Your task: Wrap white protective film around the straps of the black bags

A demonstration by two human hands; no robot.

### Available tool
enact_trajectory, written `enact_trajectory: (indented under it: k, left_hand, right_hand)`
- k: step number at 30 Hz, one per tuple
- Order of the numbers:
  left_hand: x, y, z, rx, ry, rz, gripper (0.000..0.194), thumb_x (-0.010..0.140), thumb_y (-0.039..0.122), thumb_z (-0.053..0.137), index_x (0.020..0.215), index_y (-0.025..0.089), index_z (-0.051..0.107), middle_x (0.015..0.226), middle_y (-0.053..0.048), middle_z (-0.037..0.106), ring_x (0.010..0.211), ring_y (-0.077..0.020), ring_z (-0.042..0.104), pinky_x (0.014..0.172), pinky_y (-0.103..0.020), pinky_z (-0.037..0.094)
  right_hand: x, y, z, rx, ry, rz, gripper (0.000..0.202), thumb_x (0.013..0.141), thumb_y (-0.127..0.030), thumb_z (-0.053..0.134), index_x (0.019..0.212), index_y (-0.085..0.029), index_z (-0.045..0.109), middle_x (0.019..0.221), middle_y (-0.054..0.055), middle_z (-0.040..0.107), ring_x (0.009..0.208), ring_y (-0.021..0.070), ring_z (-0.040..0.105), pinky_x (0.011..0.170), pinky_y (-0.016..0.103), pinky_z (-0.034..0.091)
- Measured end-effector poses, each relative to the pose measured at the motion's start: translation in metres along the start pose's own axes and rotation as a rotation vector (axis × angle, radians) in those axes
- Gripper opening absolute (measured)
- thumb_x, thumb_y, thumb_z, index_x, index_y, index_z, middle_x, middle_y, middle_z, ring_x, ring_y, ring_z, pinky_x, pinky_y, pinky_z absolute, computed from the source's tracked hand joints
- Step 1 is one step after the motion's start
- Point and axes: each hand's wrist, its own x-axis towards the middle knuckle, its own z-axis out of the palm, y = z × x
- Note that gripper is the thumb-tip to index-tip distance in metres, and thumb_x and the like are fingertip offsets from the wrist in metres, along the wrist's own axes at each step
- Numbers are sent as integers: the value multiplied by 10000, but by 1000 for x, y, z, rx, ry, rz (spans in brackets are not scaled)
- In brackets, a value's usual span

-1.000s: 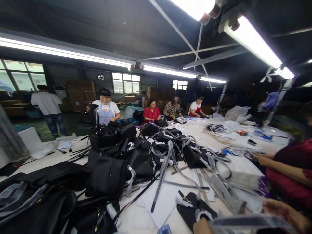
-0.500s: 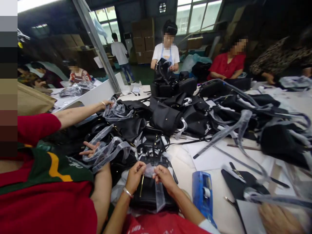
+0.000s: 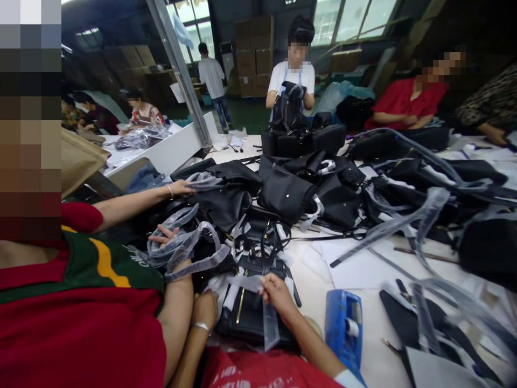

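Observation:
A black backpack with a gold zip lies in front of me. My right hand pinches a translucent plastic strip over its upper part; one end points left and another length hangs across the front. Left of the bag, my left hand is low beside crumpled clear plastic. Its fingers are curled, and whatever they grip is hidden. Black straps and white wrapping lie around the bag's top.
A blue tape dispenser stands to my right. Black bags are heaped ahead. At my left, a co-worker in red and green handles clear plastic tubing, an arm close to mine. Black pieces and paper lie at right.
My left hand has let go of the strip and moved down and left, to the bag's left side. My right hand still holds the strip. The view has shifted slightly left.

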Motion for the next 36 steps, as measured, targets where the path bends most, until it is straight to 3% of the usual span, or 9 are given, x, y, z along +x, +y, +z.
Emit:
enact_trajectory:
  k: [4,8,11,14,16,21,26,31,36]
  left_hand:
    - [-7,3,-3,-126,98,69,212,842,212,437,884,152,636,913,-134,666,917,-272,606,818,-372,438]
    - [-20,37,-24,-537,246,346,315,900,264,367,1141,184,554,1205,-116,569,1113,-230,525,963,-371,392]
    - [-22,62,-33,-780,49,413,347,880,308,432,1201,215,524,1078,-82,631,848,-184,614,793,-313,463]
    - [-15,73,-32,-924,-171,350,235,861,344,466,959,175,595,597,22,577,496,-128,516,533,-239,393]
    - [-11,75,-30,-992,-220,300,203,846,356,487,811,173,570,490,57,489,443,-111,466,480,-217,331]
    - [-9,73,-26,-1057,-231,264,221,811,379,531,729,174,539,478,64,494,432,-96,451,477,-203,311]
    - [-12,70,-26,-1044,-292,292,231,798,398,551,778,170,581,493,53,519,451,-102,481,479,-202,314]
    - [-14,71,-28,-1135,-389,343,263,806,366,552,983,173,579,611,27,599,520,-110,546,478,-194,347]
    - [-10,65,-21,-1161,-359,274,240,810,394,550,782,156,554,602,27,591,451,-78,515,437,-182,330]
  right_hand:
    - [-5,-3,5,-150,58,-52,366,823,-547,524,725,-196,501,568,-34,578,447,92,462,456,203,348]
    - [-14,-9,16,-244,27,-139,340,846,-519,513,723,-202,506,580,-35,556,470,97,473,461,207,340]
    - [-18,-14,22,-225,3,-164,337,851,-518,511,727,-204,504,576,-41,534,472,98,474,461,208,346]
    - [-19,-17,19,-180,18,-142,359,867,-531,479,733,-199,505,563,-41,531,457,95,460,466,212,351]
    - [-20,-17,14,-138,21,-132,378,899,-537,407,783,-195,519,599,-28,564,459,96,466,473,217,364]
    - [-28,-15,11,-93,-35,-112,341,861,-521,497,997,-209,522,783,-3,626,510,104,514,467,217,397]
    - [-28,-14,15,-210,38,-149,270,861,-431,529,750,-186,545,633,-24,584,479,96,498,473,207,370]
    - [-26,-12,21,-238,36,-147,315,849,-482,538,724,-193,522,580,-40,574,448,92,494,463,201,361]
    - [-7,-11,2,-342,-46,-34,451,881,-593,376,733,-193,521,570,-23,604,424,104,513,453,209,367]
